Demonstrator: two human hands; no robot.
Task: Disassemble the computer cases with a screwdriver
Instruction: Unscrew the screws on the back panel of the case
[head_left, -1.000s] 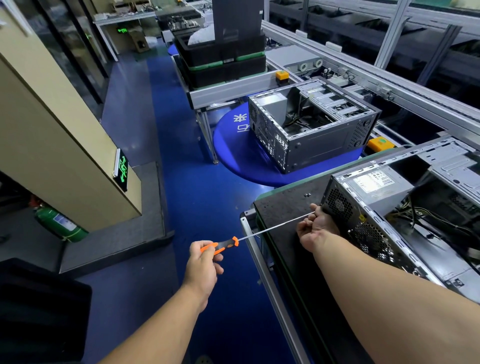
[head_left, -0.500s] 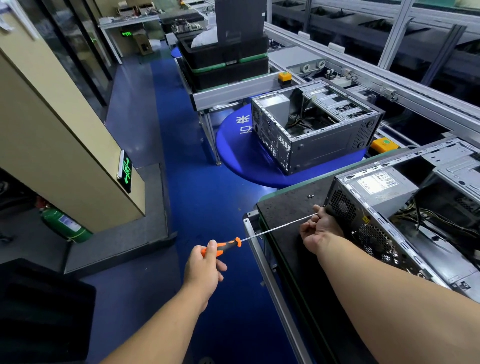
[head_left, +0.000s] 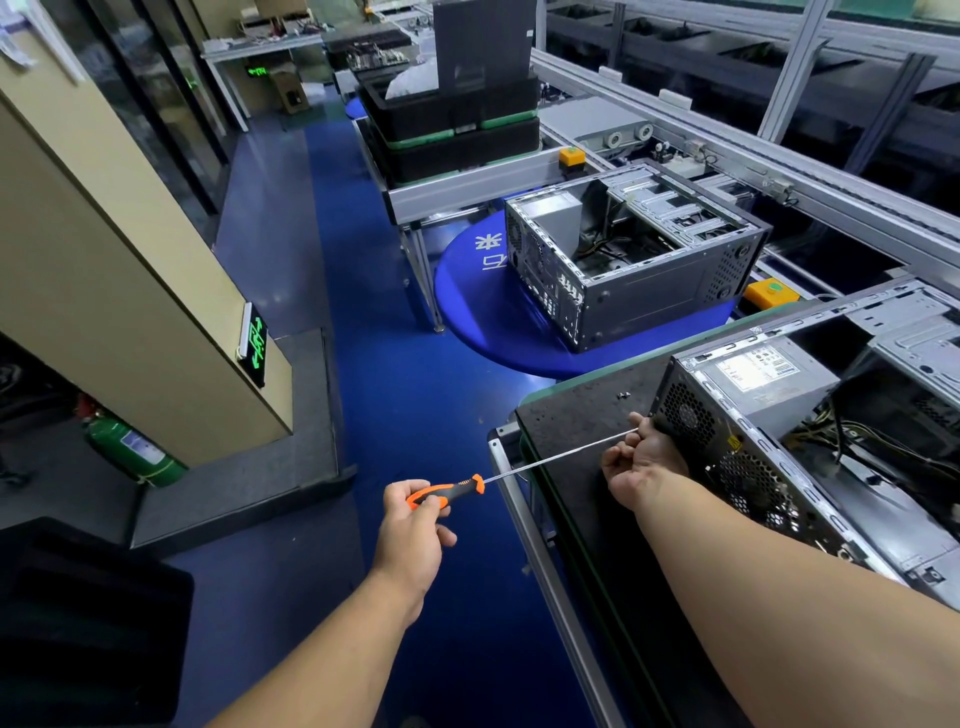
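Left hand (head_left: 415, 525) clamps the screwdriver (head_left: 447, 491) handle; right hand (head_left: 644, 460) pinches its shaft tip beside the computer case (head_left: 810, 447), lower right.

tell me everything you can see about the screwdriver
The screwdriver has an orange and black handle and a very long, thin, bare metal shaft. It lies nearly level, slanting up to the right. The left hand grips the handle out over the blue floor; the right hand curls round the shaft near its tip, against the back corner of the near computer case. The tip itself is hidden.
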